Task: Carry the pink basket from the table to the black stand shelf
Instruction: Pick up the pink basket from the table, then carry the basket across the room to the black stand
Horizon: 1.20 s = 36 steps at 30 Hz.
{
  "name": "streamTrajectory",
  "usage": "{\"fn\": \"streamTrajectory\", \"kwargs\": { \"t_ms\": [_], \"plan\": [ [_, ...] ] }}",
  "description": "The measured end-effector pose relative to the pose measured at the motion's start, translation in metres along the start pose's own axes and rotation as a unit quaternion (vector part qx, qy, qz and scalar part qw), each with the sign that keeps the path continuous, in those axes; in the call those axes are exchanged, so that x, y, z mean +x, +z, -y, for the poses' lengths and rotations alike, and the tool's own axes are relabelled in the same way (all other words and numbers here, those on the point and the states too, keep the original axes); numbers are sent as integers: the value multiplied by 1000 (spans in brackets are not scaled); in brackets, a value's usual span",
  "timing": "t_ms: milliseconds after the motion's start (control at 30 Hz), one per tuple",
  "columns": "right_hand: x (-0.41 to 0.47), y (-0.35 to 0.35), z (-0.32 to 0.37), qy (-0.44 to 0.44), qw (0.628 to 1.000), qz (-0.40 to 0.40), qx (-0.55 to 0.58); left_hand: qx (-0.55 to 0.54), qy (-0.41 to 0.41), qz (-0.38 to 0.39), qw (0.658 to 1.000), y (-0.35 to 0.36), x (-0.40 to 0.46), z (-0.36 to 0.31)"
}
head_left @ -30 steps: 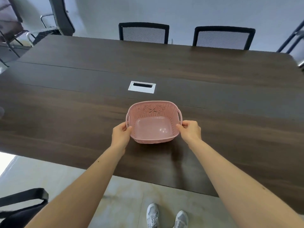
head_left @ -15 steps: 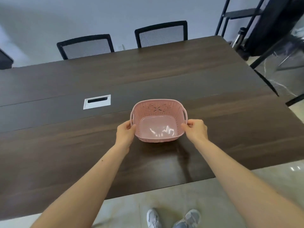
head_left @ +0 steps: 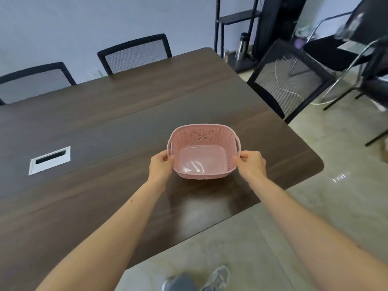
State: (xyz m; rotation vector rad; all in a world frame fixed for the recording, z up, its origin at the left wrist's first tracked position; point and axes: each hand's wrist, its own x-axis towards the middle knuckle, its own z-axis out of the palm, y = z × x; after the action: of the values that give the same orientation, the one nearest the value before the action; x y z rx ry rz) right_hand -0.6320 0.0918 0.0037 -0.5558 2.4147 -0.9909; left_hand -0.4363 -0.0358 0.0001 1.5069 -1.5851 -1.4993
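The pink basket (head_left: pixel 203 151) is an empty, perforated plastic tub with a slot handle on each side. It hangs just above the dark wooden table (head_left: pixel 88 131), near the table's right end. My left hand (head_left: pixel 160 164) grips its left rim and my right hand (head_left: pixel 251 163) grips its right rim. The black stand shelf (head_left: pixel 238 17) rises in the back right corner against the wall, beyond the table's far right corner; only its upper board and posts show.
Two black mesh chairs (head_left: pixel 134 52) line the table's far side, and a third (head_left: pixel 287 78) stands at its right end. A metal bottle (head_left: pixel 241 46) sits by the stand's foot. More chairs (head_left: pixel 357 51) crowd the right. Tiled floor (head_left: pixel 336 185) lies to the right.
My view has swung to the right, bringing the stand and right-hand chairs into sight. The basket, held in both hands, has travelled right along the table toward its end.
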Motion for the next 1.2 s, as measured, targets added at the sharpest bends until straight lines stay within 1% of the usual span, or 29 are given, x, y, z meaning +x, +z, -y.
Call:
{"fn": "streamTrajectory", "kwargs": {
  "t_ms": [133,300,433,667,833,933,1200],
  "plan": [
    [23,-41,-32,27,999,-14,10,8,5,37,999,58,3,-17],
    [51,-88,-69,63,995,-73,10,33,17,78,996,127,8,-36],
    [72,-120,-89,93,990,-106,23,46,26,116,992,177,14,-54],
    [127,-187,-120,115,980,-148,69,61,52,181,980,272,34,-98],
    [169,-228,-135,139,971,-178,81,73,53,207,974,331,46,-127],
    [187,-246,-145,139,968,-195,73,79,53,215,972,361,53,-140],
    [240,-293,-181,155,964,-207,63,93,72,254,960,439,63,-160]
  ]
}}
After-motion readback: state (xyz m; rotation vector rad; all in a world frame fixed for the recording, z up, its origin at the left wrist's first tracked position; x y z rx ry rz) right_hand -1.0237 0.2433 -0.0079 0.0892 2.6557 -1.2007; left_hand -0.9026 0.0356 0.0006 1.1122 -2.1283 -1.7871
